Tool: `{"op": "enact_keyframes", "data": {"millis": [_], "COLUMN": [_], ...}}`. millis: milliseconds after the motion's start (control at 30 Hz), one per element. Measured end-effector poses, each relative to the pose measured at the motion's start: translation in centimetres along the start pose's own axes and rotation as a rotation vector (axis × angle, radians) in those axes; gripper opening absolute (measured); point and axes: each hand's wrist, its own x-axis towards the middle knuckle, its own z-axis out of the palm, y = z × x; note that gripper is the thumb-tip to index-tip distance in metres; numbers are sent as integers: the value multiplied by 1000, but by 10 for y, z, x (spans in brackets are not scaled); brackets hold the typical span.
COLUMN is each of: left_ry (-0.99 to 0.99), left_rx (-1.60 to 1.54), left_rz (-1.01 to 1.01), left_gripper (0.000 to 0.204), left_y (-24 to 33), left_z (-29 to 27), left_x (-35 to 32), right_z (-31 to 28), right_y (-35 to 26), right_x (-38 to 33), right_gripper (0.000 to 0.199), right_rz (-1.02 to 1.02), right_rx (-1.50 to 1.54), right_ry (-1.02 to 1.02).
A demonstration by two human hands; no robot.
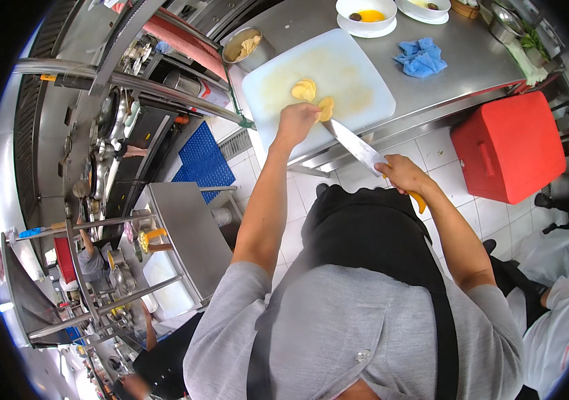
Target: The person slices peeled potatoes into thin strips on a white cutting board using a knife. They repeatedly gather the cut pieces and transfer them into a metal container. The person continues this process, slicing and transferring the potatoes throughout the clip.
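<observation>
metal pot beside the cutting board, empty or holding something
Not empty: pale yellow food shows inside the metal pot; how deep it goes, cannot tell.

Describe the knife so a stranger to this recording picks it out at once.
On the steel counter, find the white cutting board. Across its near edge, the knife slants back to the right hand. Its long shiny blade and orange-yellow handle distinguish it from the yellow pieces near its tip.

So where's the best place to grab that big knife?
Probably by the orange handle, coming from the person's right, where the right hand holds it. The knife slants so its handle sticks out toward that side, past the edge of the board, while its wide blade points away to the left, so fingers should stay off that end.
</observation>
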Motion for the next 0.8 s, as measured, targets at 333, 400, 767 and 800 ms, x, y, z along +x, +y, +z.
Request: {"op": "enact_keyframes", "data": {"millis": [333,400,767,800], "left_ry": [61,38,115,120], "left_rx": [136,211,328,308], "left_rz": [26,36,-4,6], "left_gripper": [28,28,23,23], "left_y": [5,6,-17,-16], "left_z": [14,9,-24,-24], "left_x": [7,4,-10,-8], "right_z": [6,10,25,22], "right_y": [-7,-11,-47,-47], "right_x": [3,9,18,18], "right_gripper": [42,42,41,41], "right_rz": [-25,-40,-85,-62], "right_rx": [-20,-32,-82,-72], "right_ry": [-6,-22,-98,-113]}}
